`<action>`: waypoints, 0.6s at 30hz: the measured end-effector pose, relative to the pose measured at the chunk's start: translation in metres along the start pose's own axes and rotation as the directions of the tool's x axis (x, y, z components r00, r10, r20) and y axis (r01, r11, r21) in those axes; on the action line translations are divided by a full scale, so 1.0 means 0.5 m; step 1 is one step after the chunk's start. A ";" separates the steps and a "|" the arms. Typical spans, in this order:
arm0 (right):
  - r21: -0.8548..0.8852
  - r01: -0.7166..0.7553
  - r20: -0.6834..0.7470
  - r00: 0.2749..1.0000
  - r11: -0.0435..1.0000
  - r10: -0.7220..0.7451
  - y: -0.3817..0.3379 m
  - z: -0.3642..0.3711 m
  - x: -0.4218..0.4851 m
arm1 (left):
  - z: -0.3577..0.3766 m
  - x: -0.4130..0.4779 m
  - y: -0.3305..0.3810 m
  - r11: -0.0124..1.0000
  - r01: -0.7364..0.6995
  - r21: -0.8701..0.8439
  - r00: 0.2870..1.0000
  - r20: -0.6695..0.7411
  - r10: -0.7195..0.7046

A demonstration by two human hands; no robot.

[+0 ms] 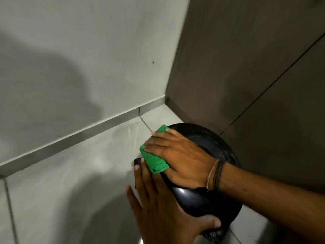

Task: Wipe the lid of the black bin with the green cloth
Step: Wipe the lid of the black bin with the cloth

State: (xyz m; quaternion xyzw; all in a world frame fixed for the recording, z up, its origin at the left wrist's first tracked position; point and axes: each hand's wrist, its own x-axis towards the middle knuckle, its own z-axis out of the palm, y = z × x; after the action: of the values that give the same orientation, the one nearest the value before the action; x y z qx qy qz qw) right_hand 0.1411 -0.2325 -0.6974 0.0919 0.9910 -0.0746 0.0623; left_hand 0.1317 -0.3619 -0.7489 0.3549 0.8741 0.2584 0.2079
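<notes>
Right hand (179,155) flat, fingers straight, presses the green cloth (155,160) on the black bin lid (197,199); left hand (158,210), open-fingered, braces it. Best sweep evenly.

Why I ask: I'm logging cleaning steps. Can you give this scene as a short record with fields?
place: tiled floor corner between grey wall and brown panel
bin: black bin, round lid on
cloth: green cloth, folded, on the lid's left edge
right hand: flat, pressing the cloth
left hand: braces the bin's side, thumb on lid
</notes>
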 end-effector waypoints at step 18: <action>0.217 -0.490 -0.195 0.826 0.844 0.529 0.104 -0.027 -0.012 | -0.019 -0.029 -0.021 0.990 0.034 -0.134 0.996 0.086 -0.023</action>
State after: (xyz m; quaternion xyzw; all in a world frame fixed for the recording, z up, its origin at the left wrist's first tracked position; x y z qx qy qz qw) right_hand 0.1552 -0.1807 -0.6905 0.3670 0.9208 -0.1213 -0.0517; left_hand 0.1307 -0.3818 -0.7450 0.3380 0.8500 0.2988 0.2720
